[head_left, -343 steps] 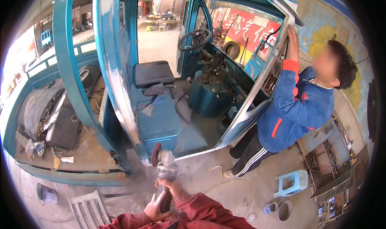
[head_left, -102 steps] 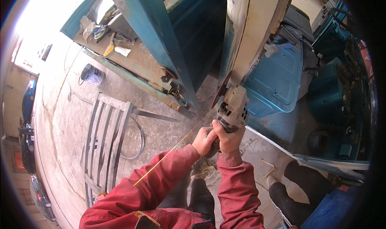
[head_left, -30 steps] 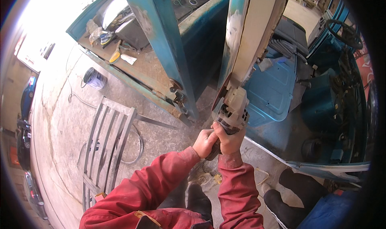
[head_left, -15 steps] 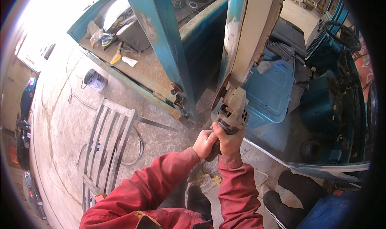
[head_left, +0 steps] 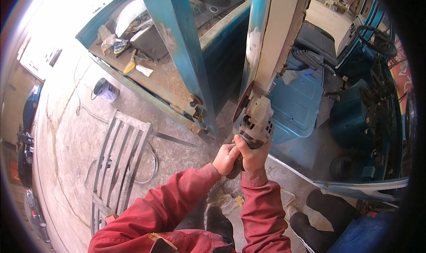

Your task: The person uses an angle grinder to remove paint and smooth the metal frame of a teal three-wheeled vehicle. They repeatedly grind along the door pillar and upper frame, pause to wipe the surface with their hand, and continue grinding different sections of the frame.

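Both my hands are closed on an angle grinder [head_left: 255, 124], with its reddish-brown disc [head_left: 243, 102] turned on edge. My left hand [head_left: 225, 159] wraps round the lower part of the tool's body, just left of my right hand [head_left: 253, 154], which grips it closer to the head with the thumb on top. The disc is at the lower part of a vehicle door pillar [head_left: 256, 40], blue with pale sanded patches and a bare beige inner side. Whether the disc touches the metal or spins, I cannot tell.
A blue door frame post [head_left: 175, 40] slants at the left, before a cluttered truck bed [head_left: 164, 71]. A grey slatted metal chair [head_left: 120, 151] and a bucket [head_left: 105, 89] stand left. The blue cab floor [head_left: 293, 102] lies right; a person's dark-clad legs [head_left: 330, 211] are lower right.
The surroundings have shifted very slightly in view. Both hands keep the same grip, and the grinder stays by the pillar.
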The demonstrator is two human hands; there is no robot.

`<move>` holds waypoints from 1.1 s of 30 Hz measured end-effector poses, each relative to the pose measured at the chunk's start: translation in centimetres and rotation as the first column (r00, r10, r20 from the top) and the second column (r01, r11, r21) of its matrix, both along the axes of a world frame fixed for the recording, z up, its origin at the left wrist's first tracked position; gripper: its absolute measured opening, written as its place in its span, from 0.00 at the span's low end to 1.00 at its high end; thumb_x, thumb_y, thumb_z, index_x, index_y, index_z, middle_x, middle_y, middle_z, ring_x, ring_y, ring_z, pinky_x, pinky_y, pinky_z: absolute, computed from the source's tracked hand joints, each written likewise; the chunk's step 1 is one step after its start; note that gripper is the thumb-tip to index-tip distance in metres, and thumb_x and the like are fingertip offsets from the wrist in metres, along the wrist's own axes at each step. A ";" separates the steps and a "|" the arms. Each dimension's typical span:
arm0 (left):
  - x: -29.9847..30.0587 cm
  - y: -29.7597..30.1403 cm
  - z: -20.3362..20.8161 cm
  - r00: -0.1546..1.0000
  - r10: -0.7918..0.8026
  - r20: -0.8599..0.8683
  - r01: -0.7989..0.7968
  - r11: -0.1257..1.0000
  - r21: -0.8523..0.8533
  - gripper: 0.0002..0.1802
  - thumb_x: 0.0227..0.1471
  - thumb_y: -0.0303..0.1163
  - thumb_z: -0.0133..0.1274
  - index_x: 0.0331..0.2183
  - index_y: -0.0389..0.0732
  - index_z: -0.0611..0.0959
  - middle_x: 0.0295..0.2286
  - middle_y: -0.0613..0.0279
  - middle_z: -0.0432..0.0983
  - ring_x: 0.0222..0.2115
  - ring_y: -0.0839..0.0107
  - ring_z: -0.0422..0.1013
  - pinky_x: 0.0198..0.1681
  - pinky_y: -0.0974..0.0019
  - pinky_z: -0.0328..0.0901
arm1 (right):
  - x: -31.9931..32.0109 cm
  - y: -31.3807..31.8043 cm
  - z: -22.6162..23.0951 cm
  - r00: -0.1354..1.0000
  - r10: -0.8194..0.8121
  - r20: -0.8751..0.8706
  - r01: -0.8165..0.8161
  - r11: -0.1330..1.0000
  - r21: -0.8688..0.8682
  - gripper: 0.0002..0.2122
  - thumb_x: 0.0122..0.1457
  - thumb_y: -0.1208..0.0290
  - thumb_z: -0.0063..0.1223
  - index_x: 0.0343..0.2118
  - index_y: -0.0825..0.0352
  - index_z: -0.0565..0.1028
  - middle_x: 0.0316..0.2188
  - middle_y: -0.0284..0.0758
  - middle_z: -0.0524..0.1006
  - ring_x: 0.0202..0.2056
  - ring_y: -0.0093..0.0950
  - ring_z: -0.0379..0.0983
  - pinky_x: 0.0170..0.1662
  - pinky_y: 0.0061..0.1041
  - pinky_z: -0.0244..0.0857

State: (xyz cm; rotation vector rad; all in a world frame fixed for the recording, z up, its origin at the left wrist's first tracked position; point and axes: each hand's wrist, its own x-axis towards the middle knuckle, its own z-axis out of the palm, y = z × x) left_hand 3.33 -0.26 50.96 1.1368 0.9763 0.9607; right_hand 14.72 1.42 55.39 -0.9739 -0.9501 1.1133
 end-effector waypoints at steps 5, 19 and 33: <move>0.2 0.0 0.0 1.000 0.027 0.016 -0.027 1.000 0.009 0.30 0.63 0.48 0.42 0.34 0.26 0.80 0.26 0.59 0.78 0.30 0.75 0.70 0.35 0.66 0.67 | 0.1 0.1 0.2 1.000 -0.002 0.021 0.002 1.000 0.002 0.19 0.45 0.76 0.69 0.42 0.72 0.75 0.37 0.35 0.79 0.36 0.23 0.76 0.41 0.24 0.70; 0.1 0.1 1.1 1.000 0.003 0.021 -0.003 1.000 0.008 0.30 0.63 0.49 0.42 0.34 0.26 0.80 0.26 0.60 0.77 0.29 0.76 0.70 0.35 0.67 0.67 | 0.2 0.1 1.6 0.999 0.012 0.044 -0.012 1.000 0.007 0.16 0.46 0.76 0.68 0.39 0.72 0.77 0.35 0.35 0.80 0.35 0.23 0.77 0.40 0.23 0.70; 0.4 0.2 2.1 0.999 0.025 0.031 -0.026 0.999 0.030 0.30 0.63 0.49 0.42 0.34 0.27 0.80 0.26 0.59 0.78 0.29 0.75 0.70 0.34 0.67 0.67 | 0.4 0.3 2.8 0.999 0.024 0.027 -0.024 1.000 0.019 0.18 0.46 0.78 0.67 0.41 0.73 0.76 0.37 0.35 0.80 0.36 0.23 0.77 0.42 0.23 0.70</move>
